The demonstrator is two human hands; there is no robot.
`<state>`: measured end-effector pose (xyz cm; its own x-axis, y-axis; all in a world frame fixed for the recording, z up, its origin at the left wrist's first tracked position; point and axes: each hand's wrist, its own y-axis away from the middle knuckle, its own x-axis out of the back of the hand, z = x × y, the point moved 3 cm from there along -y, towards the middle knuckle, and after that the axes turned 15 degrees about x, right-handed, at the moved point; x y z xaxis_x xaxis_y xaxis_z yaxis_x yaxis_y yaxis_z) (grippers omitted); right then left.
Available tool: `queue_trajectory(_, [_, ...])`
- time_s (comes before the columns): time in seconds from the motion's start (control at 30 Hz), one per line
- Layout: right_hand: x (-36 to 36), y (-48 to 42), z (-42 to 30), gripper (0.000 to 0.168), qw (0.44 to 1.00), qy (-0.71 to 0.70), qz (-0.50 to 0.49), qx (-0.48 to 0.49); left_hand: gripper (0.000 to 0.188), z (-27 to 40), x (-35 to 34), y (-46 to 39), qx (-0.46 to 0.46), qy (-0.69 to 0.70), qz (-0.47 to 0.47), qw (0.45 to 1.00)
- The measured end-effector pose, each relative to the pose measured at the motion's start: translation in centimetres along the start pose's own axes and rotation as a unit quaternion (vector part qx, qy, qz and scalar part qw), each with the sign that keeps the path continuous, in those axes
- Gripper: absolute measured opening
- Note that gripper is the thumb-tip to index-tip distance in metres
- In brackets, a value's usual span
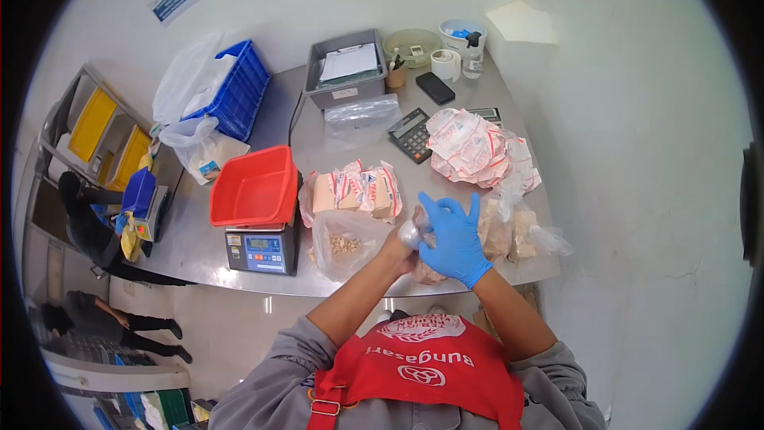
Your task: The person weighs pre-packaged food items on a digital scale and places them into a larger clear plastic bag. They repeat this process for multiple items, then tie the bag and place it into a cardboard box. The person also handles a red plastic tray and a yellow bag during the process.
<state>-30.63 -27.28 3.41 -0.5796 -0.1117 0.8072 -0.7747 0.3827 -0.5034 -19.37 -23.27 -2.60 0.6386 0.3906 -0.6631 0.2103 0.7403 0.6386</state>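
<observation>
Both my hands meet over the front of a steel table. My right hand [452, 242], in a blue glove, has its upper fingers spread, and its thumb reaches toward my left hand [404, 254]. My left hand is mostly hidden behind the glove, with clear plastic bunched against it. Under them sits a plastic bag [431, 275] of brownish contents; the grip on it is hidden. Just left, an opened clear bag [345, 245] holds pale crumbled pieces. Behind that lie beige blocks [325, 192] in printed yeast wrappers [361, 186]. Filled bags [524, 234] stand right of the glove.
A red tub [253, 191] rests on a digital scale [261, 251]. Crumpled wrappers [468, 146] partly cover a calculator [412, 134]. Farther back are a phone [435, 88], a grey bin [345, 95] and a blue crate [245, 98]. Two people [89, 221] stand at far left.
</observation>
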Motion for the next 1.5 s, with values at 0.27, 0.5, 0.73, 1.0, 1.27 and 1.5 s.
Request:
queue_trajectory(0.27, [-3.8,2.8,2.4,0.078,0.983,-0.03,-0.077,-0.162,0.028,-4.3,2.7,-2.5,-0.107,-0.104,0.154,0.977])
queue_trajectory(0.5, [-4.1,7.8,7.4,0.04,0.968,-0.05,0.062,-0.236,0.018,-3.7,1.1,-3.3,-0.008,-0.203,0.077,0.976])
queue_trajectory(0.73, [-1.6,5.2,5.3,0.028,0.978,-0.128,-0.08,-0.142,0.03,-3.0,1.5,-4.5,0.035,-0.133,0.062,0.989])
queue_trajectory(1.0, [-0.1,0.8,4.6,0.014,0.992,-0.108,0.007,-0.072,0.032,-6.4,3.7,-5.3,-0.105,-0.312,-0.022,0.944])
queue_trajectory(1.27, [9.7,0.4,5.2,0.013,0.972,-0.174,0.146,-0.056,0.021,-2.9,0.4,-7.5,-0.085,-0.057,-0.047,0.994])
queue_trajectory(1.5, [11.6,2.3,6.3,0.022,0.969,-0.091,0.185,-0.136,0.027,-2.4,1.8,-10.6,-0.093,-0.241,0.089,0.962])
